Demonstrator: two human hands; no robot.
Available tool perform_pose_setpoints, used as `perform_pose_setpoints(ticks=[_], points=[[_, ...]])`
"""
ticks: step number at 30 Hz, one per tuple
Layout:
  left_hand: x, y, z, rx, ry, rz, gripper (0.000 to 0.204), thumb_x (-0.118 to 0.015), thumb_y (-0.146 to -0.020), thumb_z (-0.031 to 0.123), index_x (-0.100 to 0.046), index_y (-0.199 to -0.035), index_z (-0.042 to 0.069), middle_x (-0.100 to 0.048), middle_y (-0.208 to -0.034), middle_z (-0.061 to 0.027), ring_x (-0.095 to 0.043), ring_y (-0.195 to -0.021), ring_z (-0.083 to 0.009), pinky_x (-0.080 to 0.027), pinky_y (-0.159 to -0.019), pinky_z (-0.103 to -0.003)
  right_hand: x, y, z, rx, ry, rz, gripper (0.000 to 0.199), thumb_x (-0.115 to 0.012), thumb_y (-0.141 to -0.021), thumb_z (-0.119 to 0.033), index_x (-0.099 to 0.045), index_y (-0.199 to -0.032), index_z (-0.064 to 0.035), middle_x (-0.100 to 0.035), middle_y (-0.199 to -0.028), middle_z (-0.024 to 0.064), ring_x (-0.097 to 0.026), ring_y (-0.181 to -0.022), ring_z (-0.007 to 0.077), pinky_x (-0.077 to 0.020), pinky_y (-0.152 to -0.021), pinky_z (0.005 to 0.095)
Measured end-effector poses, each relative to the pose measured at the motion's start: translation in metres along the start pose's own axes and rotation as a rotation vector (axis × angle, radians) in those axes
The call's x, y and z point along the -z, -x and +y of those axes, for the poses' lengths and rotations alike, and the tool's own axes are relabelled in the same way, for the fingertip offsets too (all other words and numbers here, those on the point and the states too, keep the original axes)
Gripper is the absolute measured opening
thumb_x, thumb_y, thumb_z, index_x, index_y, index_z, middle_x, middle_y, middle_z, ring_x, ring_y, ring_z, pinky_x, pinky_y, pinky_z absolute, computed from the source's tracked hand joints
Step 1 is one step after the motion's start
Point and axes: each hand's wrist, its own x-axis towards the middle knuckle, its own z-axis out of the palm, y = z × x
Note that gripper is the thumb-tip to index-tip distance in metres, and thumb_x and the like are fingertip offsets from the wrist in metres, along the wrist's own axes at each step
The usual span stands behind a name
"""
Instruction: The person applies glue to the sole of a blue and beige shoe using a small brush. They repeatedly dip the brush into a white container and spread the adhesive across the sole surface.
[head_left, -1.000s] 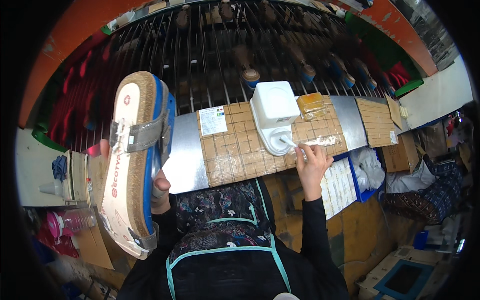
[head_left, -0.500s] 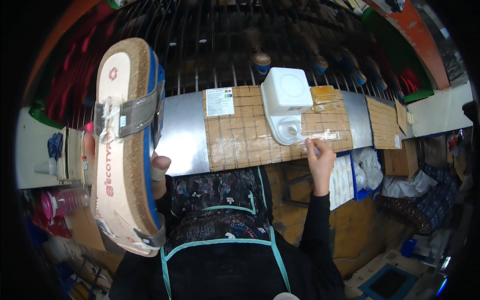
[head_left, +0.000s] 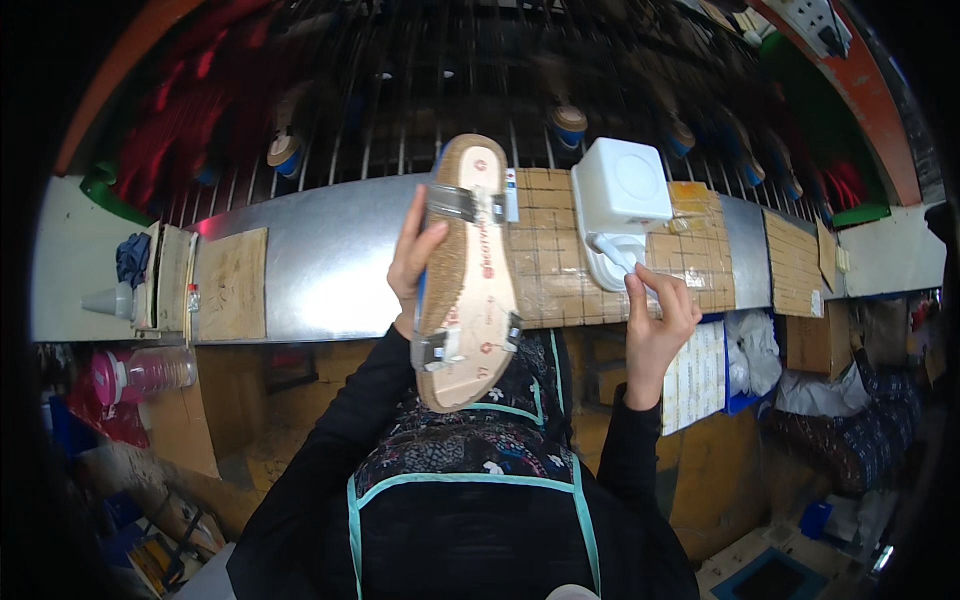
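My left hand (head_left: 410, 262) grips a sandal (head_left: 472, 285) by its edge, held upright above the bench. The sandal has a tan cork footbed, a blue sole edge and grey strap buckles. My right hand (head_left: 655, 322) is closed on a small white brush (head_left: 622, 258) whose tip rests in the low dish at the front of a white tub (head_left: 620, 188). The tub stands on a gridded cardboard mat (head_left: 560, 275), just right of the sandal.
A sheet-metal bench top (head_left: 320, 260) runs left to right, with a wooden board (head_left: 232, 285) at its left. Behind it is a rack of dark rods (head_left: 400, 110) holding shoe parts. A pink bottle (head_left: 140, 372) and a white cone (head_left: 105, 300) sit far left.
The sandal has swung from the far left, close to the camera, to the centre over the bench. My right hand has moved from the cardboard mat to the tub's dish.
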Motion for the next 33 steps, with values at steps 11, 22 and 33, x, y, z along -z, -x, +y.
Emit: perform_pose_setpoints(ticks=[11, 22, 33], points=[[0.012, -0.024, 0.026, -0.073, 0.009, -0.063, 0.048, -0.076, -0.076, 0.009, -0.058, -0.119, 0.021, -0.04, -0.144, -0.0284, -0.052, -0.124, -0.0426, -0.051, -0.097, -0.042, -0.021, -0.024, -0.102, -0.088, -0.818, -0.061, 0.017, -0.073, -0.082, -0.002, -0.075, -0.099, -0.0042, -0.052, -0.096, 0.0054, -0.051, -0.078, 0.0105, -0.0432, -0.061, 0.0206], [0.024, -0.026, 0.029, -0.067, 0.011, -0.074, 0.048, -0.078, -0.074, 0.011, -0.06, -0.116, 0.022, -0.044, -0.142, -0.0272, -0.051, -0.126, -0.0416, -0.049, -0.1, -0.044, -0.042, -0.061, -0.103, 0.077, -0.633, 0.125, 0.019, -0.077, -0.079, -0.005, -0.075, -0.098, -0.0064, -0.053, -0.094, 0.0055, -0.053, -0.074, 0.0121, -0.0419, -0.071, 0.0246], [0.035, -0.041, 0.029, -0.138, -0.063, -0.134, 0.052, -0.081, -0.069, 0.013, -0.061, -0.116, 0.022, -0.046, -0.139, -0.0273, -0.053, -0.124, -0.0417, -0.051, -0.097, -0.044, -0.022, -0.073, -0.087, 0.15, -0.725, -0.193, 0.019, -0.078, -0.076, -0.006, -0.076, -0.094, -0.0068, -0.055, -0.084, 0.0018, -0.048, -0.068, 0.0119, -0.0379, -0.066, 0.0257]])
